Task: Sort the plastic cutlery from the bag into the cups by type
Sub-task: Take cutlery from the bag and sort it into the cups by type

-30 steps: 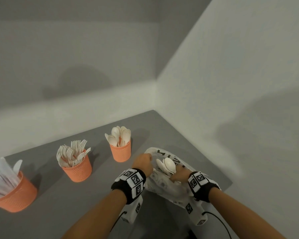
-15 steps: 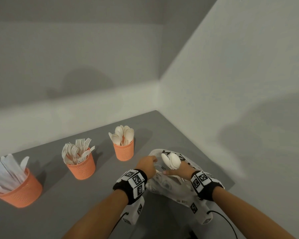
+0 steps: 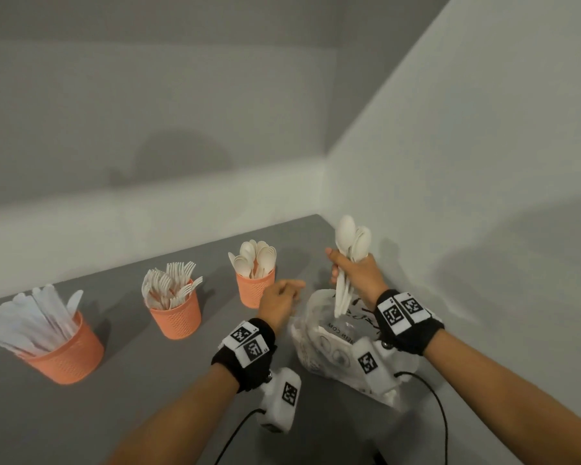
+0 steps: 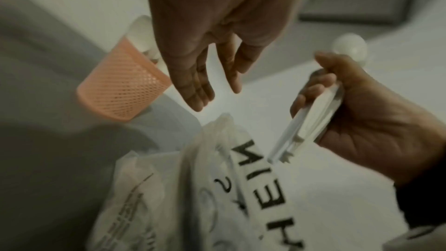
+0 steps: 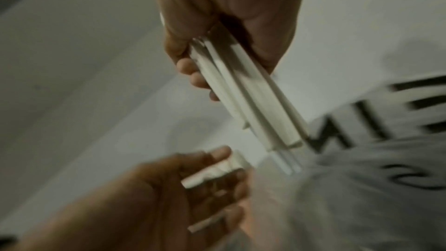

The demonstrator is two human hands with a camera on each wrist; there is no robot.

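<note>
our right hand [image 3: 356, 275] grips a bunch of spoons [image 3: 349, 260] by the handles, bowls up, just above the bag [image 3: 319, 344]. left hand [image 3: 279, 302] hangs w/ fingers relaxed, holding nothing, betw. bag & spoon cup [image 3: 255, 290].

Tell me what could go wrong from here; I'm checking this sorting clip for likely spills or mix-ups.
1. The right hand grips several spoons in one bundle above the bag; one could slip out, back into the bag or onto the table.
2. The spoon cup already looks crowded and light; pushing the bundle in might tip it.
3. The left hand hangs open beside the bag, not holding it, so the bag may sag or shift.
</note>
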